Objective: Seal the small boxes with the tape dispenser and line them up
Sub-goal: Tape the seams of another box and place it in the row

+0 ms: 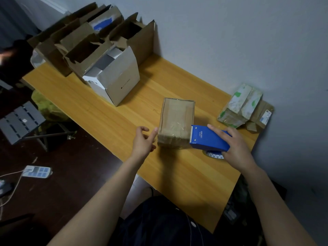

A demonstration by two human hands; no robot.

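taped brown box (174,121) — upright, blue dispenser (209,138) beside

Home room: wooden desk (110,110) against plain wall (230,41), open cartons (85,43) piled well beyond the right hand (237,148) gripping the tape dispenser (207,139), power strip (38,172) on floor (79,166) far left.

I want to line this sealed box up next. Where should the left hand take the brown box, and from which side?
Likely the long left side of the brown box, coming from the left with the left hand, thumb over the top edge. It lies flat with straight sides, that side is bare, and the tape dispenser in the right hand crowds its near right corner.
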